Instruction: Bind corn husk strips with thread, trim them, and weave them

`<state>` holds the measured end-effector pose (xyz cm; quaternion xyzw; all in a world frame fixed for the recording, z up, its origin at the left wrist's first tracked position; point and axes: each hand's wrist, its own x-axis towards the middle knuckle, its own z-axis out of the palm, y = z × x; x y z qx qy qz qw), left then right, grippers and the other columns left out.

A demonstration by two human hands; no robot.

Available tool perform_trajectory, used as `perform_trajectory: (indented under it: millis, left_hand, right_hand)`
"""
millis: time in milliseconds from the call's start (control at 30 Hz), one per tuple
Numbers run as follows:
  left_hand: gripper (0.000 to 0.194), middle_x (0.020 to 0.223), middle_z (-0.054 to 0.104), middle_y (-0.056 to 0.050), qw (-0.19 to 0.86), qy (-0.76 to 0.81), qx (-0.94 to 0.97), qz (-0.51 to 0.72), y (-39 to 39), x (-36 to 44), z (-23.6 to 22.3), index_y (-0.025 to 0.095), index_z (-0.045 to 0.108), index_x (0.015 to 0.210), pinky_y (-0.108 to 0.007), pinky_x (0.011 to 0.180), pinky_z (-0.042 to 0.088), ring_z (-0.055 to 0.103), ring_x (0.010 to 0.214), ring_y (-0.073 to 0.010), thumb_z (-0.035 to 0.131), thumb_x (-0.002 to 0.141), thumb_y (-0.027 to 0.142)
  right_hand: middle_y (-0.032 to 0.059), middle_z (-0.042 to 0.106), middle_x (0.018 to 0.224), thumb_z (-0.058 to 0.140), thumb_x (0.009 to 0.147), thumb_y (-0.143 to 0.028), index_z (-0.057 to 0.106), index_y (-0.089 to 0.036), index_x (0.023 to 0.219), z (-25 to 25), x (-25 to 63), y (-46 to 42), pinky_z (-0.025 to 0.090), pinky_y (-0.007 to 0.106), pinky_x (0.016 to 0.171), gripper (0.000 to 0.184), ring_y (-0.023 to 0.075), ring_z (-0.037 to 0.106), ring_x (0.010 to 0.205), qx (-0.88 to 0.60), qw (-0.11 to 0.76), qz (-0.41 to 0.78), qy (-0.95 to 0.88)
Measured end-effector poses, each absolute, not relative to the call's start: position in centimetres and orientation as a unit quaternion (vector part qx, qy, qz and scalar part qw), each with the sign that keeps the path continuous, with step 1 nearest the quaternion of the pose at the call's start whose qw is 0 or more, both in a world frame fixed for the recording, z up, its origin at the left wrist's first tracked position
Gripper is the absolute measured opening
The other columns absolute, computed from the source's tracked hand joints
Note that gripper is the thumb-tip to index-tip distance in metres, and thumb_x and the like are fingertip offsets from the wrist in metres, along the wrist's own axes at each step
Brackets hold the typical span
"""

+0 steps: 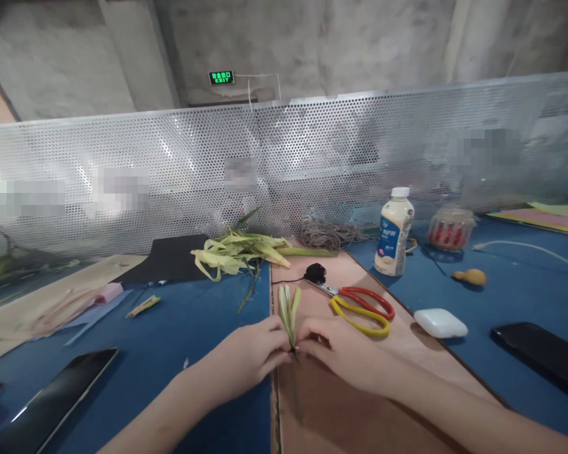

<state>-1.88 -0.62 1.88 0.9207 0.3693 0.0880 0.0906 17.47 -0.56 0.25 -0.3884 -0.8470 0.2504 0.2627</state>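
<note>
A small bundle of pale green husk strips (288, 312) stands between my two hands, its upper ends fanned apart. My left hand (260, 347) pinches its lower end from the left. From the right, my right hand (334, 350) has thumb and forefinger closed at the same end. Something small and dark, perhaps thread, shows between the fingertips; its exact form is too small to tell. Beyond the hands lies a ball of black thread (315, 273), with scissors (360, 306) with one red and one yellow handle beside it, their tips touching or close to the ball.
Corn husks (246, 249) are heaped at the back, near tangled grey cord (329, 233). Rightward stand a bottle (394, 233) and a plastic tub (451, 228), with a white case (440, 323) and black phone (544, 353) nearer. Another phone (57, 400) lies left. A perforated metal screen (189, 164) bounds the table.
</note>
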Motion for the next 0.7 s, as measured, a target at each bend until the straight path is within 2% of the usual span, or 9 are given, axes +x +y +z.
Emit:
perform_trajectory:
  millis: [167,400,700]
  left_hand:
    - [0.019,0.086,0.052,-0.001,0.077,0.375,0.919,0.095,-0.5,-1.9,2.4,0.019,0.053,0.082,-0.021,0.067,0.041,0.054,0.077,-0.0139,0.036,0.088,0.025]
    - [0.02,0.074,0.051,0.001,-0.012,0.385,0.918,0.097,-0.6,-1.9,2.9,0.019,0.049,0.072,-0.021,0.057,0.036,0.052,0.067,-0.0132,0.036,0.088,0.023]
    - [0.023,0.073,0.05,0.0,-0.104,0.379,0.915,0.09,-0.7,-1.9,2.9,0.019,0.046,0.07,-0.024,0.057,0.035,0.05,0.066,-0.0143,0.031,0.088,0.021]
  right_hand:
    - [-0.0031,0.057,0.068,0.045,0.083,-0.016,0.053,-0.018,0.071,-0.2,17.6,-0.3,0.034,0.02,0.057,0.014,0.0102,0.05,0.062,-0.409,0.264,0.225,-0.844]
    - [-0.0012,0.052,0.064,0.042,0.078,-0.007,0.045,-0.017,0.065,-0.2,17.5,-0.4,0.027,0.025,0.055,0.016,0.0133,0.044,0.061,-0.449,0.282,0.137,-0.837]
    - [0.0012,0.05,0.073,0.041,0.07,0.0,0.041,-0.019,0.069,-0.4,17.7,-0.1,0.03,0.027,0.061,0.018,0.0159,0.044,0.07,-0.447,0.303,0.084,-0.838]
